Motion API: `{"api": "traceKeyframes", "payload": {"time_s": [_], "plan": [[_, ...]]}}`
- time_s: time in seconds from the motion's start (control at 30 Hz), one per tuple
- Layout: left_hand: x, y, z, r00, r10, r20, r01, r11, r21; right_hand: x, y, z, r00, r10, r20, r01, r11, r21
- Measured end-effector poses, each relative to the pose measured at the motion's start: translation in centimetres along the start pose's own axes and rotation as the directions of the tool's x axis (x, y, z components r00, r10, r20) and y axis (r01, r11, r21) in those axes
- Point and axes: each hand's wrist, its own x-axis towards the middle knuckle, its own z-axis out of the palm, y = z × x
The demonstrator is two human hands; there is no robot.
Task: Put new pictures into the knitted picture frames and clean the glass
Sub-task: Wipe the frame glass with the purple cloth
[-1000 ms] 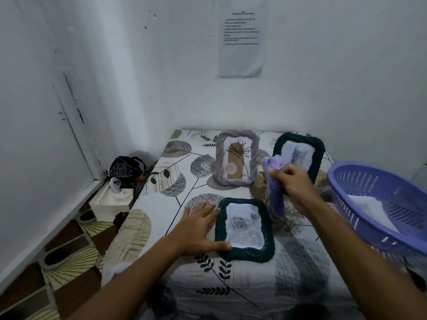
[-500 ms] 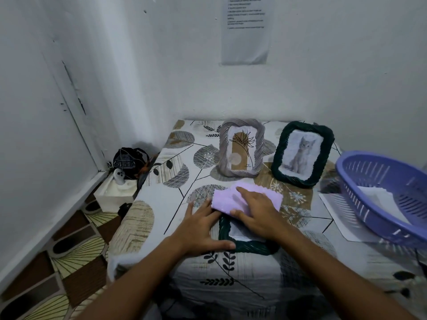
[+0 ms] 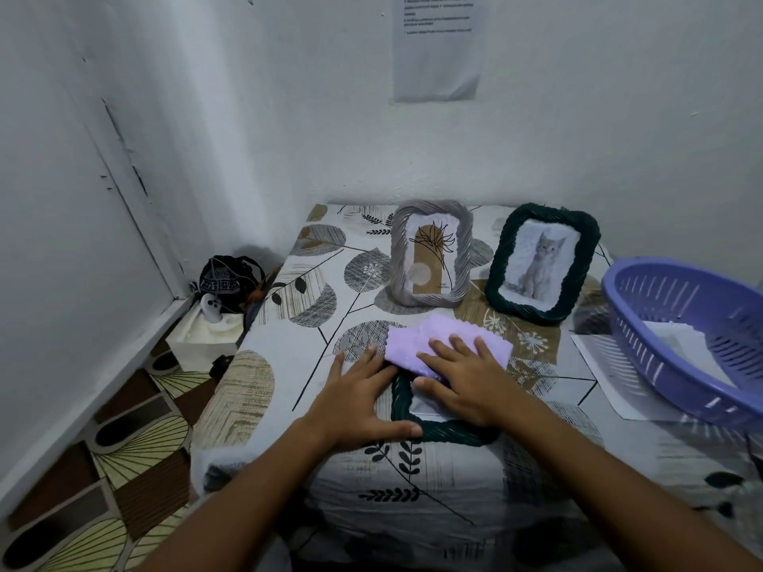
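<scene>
1. Fingers of the right hand (image 3: 462, 377) lie straight, pressing a lilac cloth (image 3: 437, 344) onto the flat green frame (image 3: 433, 427) near the desk's (image 3: 289, 365) front edge.
2. Left hand (image 3: 355, 402) rests flat, fingers spread, against that frame's left side.
3. Grey frame (image 3: 431, 253) and cat frame (image 3: 543, 264) stand near the back edge.
4. Purple basket (image 3: 681, 344) sits at the right edge.

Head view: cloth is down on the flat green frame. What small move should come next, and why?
Probably slide the right hand toward the near edge, dragging the purple cloth over the glass. The cloth covers only the far end of the lying green frame, and the left hand braces its side.
</scene>
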Motion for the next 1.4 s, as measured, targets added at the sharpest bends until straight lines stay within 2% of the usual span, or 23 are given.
{"api": "traceKeyframes", "payload": {"time_s": [0.2,0.33,0.43,0.5,0.63,0.73,0.8,0.9,1.03,1.1,1.23,1.4], "plan": [[0.1,-0.3,0.3,0.999,-0.029,0.026,0.028,0.999,0.041,0.2,-0.1,-1.1,0.994,0.087,-0.066,-0.096,0.985,-0.145],[0.1,-0.2,0.2,1.0,-0.021,0.019,0.02,0.999,0.035,1.1,-1.3,-1.0,0.988,0.098,-0.12,-0.112,0.987,-0.119],[0.1,-0.1,0.1,1.0,-0.018,0.019,0.018,1.0,0.024,1.1,-1.2,-1.0,0.999,0.013,-0.047,-0.016,0.998,-0.067],[0.1,-0.1,0.1,0.999,-0.024,0.025,0.024,0.999,0.025,0.9,-0.8,-0.8,0.999,0.009,0.04,-0.008,0.999,-0.033],[0.1,-0.2,0.2,0.999,-0.033,0.03,0.032,0.999,0.025,0.9,-0.1,-0.4,0.986,0.154,0.061,-0.152,0.988,-0.035],[0.2,-0.2,0.2,0.999,-0.031,0.031,0.03,0.999,0.022,1.4,-0.1,-1.1,0.963,0.238,0.13,-0.237,0.971,-0.02],[0.1,-0.2,0.1,0.999,-0.029,0.03,0.028,0.999,0.024,1.5,0.6,-2.3,0.967,0.214,0.14,-0.215,0.977,-0.003],[0.1,-0.3,0.2,0.999,-0.031,0.025,0.031,0.999,0.011,1.1,3.2,-3.6,0.994,0.085,0.067,-0.088,0.995,0.039],[0.2,-0.3,0.3,0.999,-0.03,0.017,0.03,0.999,0.018,-0.1,5.7,-2.4,0.994,-0.063,0.091,0.059,0.997,0.054],[0.2,-0.3,0.3,0.999,-0.028,0.015,0.028,0.999,0.016,-0.3,6.0,-1.6,0.992,-0.083,0.091,0.079,0.996,0.041],[0.2,-0.3,0.3,1.0,-0.028,0.009,0.028,1.0,0.008,-0.2,4.5,-1.1,0.997,0.015,0.07,-0.017,0.999,0.027],[0.2,-0.3,0.4,1.0,-0.029,0.003,0.029,0.999,0.012,0.0,0.8,-0.2,0.965,0.263,0.006,-0.263,0.963,0.064]]}}
